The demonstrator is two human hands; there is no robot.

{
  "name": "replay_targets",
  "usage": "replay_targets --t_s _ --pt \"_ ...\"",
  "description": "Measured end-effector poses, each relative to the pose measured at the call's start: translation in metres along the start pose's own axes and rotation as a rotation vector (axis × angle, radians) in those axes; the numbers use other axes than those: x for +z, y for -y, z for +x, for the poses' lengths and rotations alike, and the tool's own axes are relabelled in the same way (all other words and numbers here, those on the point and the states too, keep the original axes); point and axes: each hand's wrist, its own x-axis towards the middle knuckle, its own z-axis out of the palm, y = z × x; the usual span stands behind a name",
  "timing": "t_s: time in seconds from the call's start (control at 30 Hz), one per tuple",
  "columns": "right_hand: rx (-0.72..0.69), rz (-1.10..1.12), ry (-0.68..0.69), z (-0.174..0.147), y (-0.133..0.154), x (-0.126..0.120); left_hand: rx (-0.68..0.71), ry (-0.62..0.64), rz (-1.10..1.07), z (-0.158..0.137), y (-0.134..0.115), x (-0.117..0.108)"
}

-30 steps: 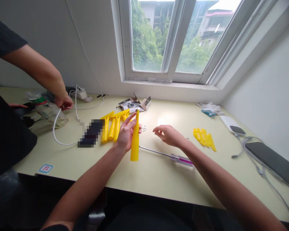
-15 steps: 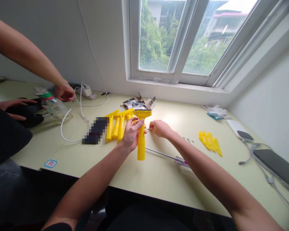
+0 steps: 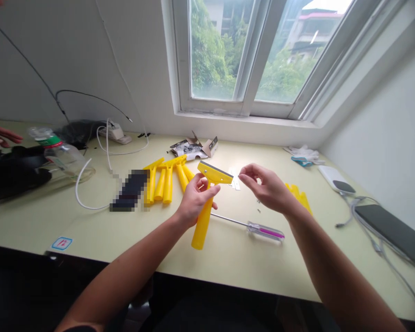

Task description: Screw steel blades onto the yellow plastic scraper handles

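Note:
My left hand [image 3: 195, 200] is wrapped round the handle of a yellow scraper [image 3: 203, 226]. The scraper is tilted, its wide head up and to the right, with a dark blade edge and a screw hole showing. Beside the head, my right hand [image 3: 263, 184] has thumb and fingertips pinched together; whatever is between them is too small to make out. Thin pale blades [image 3: 235, 180] lie on the table behind the scraper head. Below my right hand are a few tiny screws [image 3: 259, 210]. A screwdriver [image 3: 265, 231] with a clear and purple handle lies in front, its shaft pointing left.
More yellow scrapers [image 3: 167, 184] lie left of my hand, beside a dark, pixelated phone [image 3: 129, 190]. Yellow plastic pieces [image 3: 302, 199] are partly behind my right wrist. Torn packaging [image 3: 190, 147] sits near the window. A bottle [image 3: 60, 154] and another person's hand [image 3: 0, 136] are at left.
My right hand has lifted from the small parts on the table and moved right, near the scraper head. The scraper has turned from upright to tilted. The other person's arm has drawn back left.

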Motion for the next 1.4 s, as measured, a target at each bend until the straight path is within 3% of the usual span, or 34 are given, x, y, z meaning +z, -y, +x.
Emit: replay_targets --t_s 0.2,0.37,0.6,0.8,0.93,1.1,1.2,1.3,1.4 --pt "-0.102 -0.163 0.022 -0.012 0.008 0.019 -0.001 0.026 0.079 -0.004 0.008 0.005" --pt "-0.122 -0.171 0.002 -0.011 0.003 0.023 -0.010 0.082 0.125 -0.006 0.014 0.004" --pt "-0.072 -0.001 -0.071 -0.011 -0.004 0.025 -0.031 0.117 0.098 -0.008 0.013 0.006" --pt "0.114 0.359 0.120 -0.010 -0.013 0.031 -0.061 0.160 0.103 -0.008 0.012 0.007" --pt "0.155 0.568 0.133 -0.011 -0.015 0.035 -0.067 0.192 0.140 -0.007 0.011 0.004" --pt "0.246 0.666 0.103 -0.013 -0.014 0.038 -0.014 0.132 0.435 -0.005 0.012 -0.001" --pt "0.312 0.681 0.040 -0.012 -0.014 0.040 0.174 0.042 0.771 -0.008 0.015 -0.004" --pt "0.344 0.714 0.015 -0.013 -0.014 0.041 0.416 0.143 1.139 -0.011 0.018 -0.005" --pt "0.315 0.753 0.036 -0.015 -0.012 0.042 0.517 0.217 1.390 -0.011 0.020 -0.006"
